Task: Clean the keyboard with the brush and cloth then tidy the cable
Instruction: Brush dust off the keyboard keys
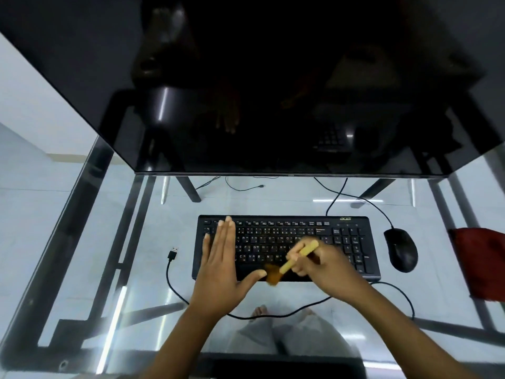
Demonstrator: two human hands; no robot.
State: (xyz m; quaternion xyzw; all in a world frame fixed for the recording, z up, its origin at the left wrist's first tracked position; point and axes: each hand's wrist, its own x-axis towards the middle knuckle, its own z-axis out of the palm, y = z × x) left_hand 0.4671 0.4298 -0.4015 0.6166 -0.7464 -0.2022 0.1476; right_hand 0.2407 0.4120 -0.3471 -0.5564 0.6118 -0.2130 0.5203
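A glass desk (147, 242) sits under a dark monitor (273, 91). At the left, the cable (172, 253) lies loose on the glass with its plug near the keyboard (341, 242). It looks limp and is probably best taken near the plug. The left hand (222, 258) lies flat, fingers straight, on the keyboard's left end, likely steadying a light, stiff board that could slide. The right hand (325, 265) pinches the brush (300, 255) by its stiff pale handle, with the soft, blurred bristles at the keyboard's front edge. A mouse (401, 248) and the red cloth (481, 263) lie to the right.

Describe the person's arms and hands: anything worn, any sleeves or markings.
Both forearms are bare to the frame's lower edge, with no sleeves in view. The left hand shows no glove, ring, watch or band. The right hand is motion-blurred; nothing worn shows there either.
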